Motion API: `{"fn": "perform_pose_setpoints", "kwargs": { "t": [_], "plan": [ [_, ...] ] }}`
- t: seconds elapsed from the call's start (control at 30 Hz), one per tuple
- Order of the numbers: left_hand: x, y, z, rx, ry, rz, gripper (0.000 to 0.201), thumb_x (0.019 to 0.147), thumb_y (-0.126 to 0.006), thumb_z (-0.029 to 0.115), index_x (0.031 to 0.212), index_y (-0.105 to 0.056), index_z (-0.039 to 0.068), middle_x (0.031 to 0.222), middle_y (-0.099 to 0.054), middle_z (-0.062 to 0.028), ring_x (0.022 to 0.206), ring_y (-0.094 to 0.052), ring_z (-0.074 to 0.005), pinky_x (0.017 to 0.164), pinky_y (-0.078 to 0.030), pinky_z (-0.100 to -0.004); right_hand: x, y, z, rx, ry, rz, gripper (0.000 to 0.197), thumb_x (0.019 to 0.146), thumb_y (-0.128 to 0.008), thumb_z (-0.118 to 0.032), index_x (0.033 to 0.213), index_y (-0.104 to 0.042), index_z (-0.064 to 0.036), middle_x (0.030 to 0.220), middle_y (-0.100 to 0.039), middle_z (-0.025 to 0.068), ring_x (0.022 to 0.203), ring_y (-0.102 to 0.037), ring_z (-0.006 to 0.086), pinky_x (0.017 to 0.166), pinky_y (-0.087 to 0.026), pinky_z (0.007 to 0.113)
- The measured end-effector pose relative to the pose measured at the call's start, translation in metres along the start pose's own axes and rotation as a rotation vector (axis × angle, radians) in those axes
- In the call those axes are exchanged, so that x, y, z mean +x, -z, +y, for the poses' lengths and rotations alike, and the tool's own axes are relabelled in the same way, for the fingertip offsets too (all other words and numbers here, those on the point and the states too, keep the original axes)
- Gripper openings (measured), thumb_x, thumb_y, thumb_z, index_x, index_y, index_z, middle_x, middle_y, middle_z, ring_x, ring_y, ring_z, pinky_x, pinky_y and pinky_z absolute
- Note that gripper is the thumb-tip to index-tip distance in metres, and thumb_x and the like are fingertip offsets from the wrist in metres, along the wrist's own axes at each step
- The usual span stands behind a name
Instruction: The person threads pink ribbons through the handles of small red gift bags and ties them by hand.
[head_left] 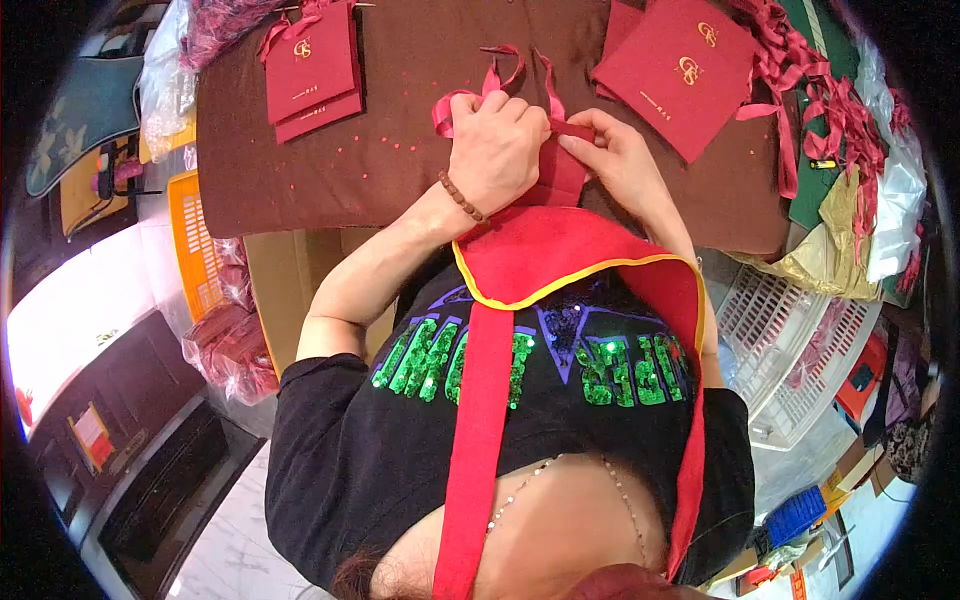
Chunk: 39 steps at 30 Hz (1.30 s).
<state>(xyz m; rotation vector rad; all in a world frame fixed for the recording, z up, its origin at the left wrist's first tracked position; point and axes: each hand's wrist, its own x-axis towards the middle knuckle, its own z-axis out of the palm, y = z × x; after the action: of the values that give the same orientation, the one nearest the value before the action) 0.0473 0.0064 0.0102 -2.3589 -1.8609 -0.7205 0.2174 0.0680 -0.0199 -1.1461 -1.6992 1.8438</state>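
A dark red paper gift bag (562, 178) lies at the table's near edge, partly under my hands and against the red apron (570, 245). My left hand (497, 145) is closed over a red satin ribbon (443, 112), whose loops stick out past the knuckles. Thumb and fingers of my right hand (615, 155) pinch the ribbon's other stretch, which runs taut between the two hands. Two dark-tipped ends stand up beyond them. My left fist hides where the ribbon meets the bag.
Red bags with ribbon bows (310, 75) lie at the far left of the brown-covered table (400, 190). Flat red bags (680, 75) are stacked at the far right beside a heap of loose ribbons (840, 120). Orange (195, 245) and white crates (790, 340) flank the table.
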Motion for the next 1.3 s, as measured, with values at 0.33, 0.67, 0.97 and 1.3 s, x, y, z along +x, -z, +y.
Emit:
{"fn": "perform_pose_setpoints", "kwargs": {
  "t": [0.33, 0.67, 0.97, 1.3],
  "plan": [
    [-0.001, -0.006, 0.014, 0.126, -0.1, 0.107, 0.005, 0.067, -0.056, 0.014, 0.071, -0.055, 0.011, 0.071, -0.052, -0.002, 0.076, -0.051, -0.0192, 0.071, -0.032, -0.0398, -0.015, -0.003, -0.009, -0.001, -0.008, 0.038, 0.019, 0.087, -0.06, -0.01, 0.104, -0.057, -0.0008, 0.082, -0.059, -0.0022, 0.069, -0.051, 0.0024, 0.058, -0.041, 0.017],
    [0.008, 0.028, -0.02, -0.158, -0.062, -0.026, 0.02, 0.07, -0.071, 0.026, 0.087, -0.062, 0.018, 0.085, -0.059, 0.0041, 0.09, -0.053, -0.0159, 0.081, -0.028, -0.0411, -0.022, -0.006, -0.025, -0.051, 0.061, -0.006, 0.021, 0.087, -0.059, -0.008, 0.106, -0.059, 0.0001, 0.088, -0.062, 0.0009, 0.075, -0.053, 0.0045, 0.063, -0.043, 0.019],
    [0.037, 0.048, -0.034, -0.458, 0.239, -0.642, 0.028, 0.085, -0.055, 0.034, 0.084, -0.067, 0.008, 0.076, -0.063, -0.0082, 0.078, -0.06, -0.0256, 0.074, -0.039, -0.0388, -0.028, -0.018, -0.036, -0.243, 0.3, 0.056, 0.02, 0.084, -0.06, -0.01, 0.102, -0.061, -0.0019, 0.092, -0.064, 0.0148, 0.083, -0.063, 0.0258, 0.073, -0.048, 0.032],
    [0.052, 0.03, -0.046, -0.975, 0.586, -0.958, 0.025, 0.072, -0.062, 0.025, 0.065, -0.063, 0.001, 0.059, -0.052, 0.0023, 0.061, -0.044, -0.0081, 0.057, -0.034, -0.0264, -0.028, -0.029, -0.035, -0.37, 0.375, 0.117, 0.019, 0.084, -0.059, -0.007, 0.101, -0.06, 0.001, 0.09, -0.064, 0.014, 0.082, -0.062, 0.0195, 0.074, -0.047, 0.028]
  ]
}}
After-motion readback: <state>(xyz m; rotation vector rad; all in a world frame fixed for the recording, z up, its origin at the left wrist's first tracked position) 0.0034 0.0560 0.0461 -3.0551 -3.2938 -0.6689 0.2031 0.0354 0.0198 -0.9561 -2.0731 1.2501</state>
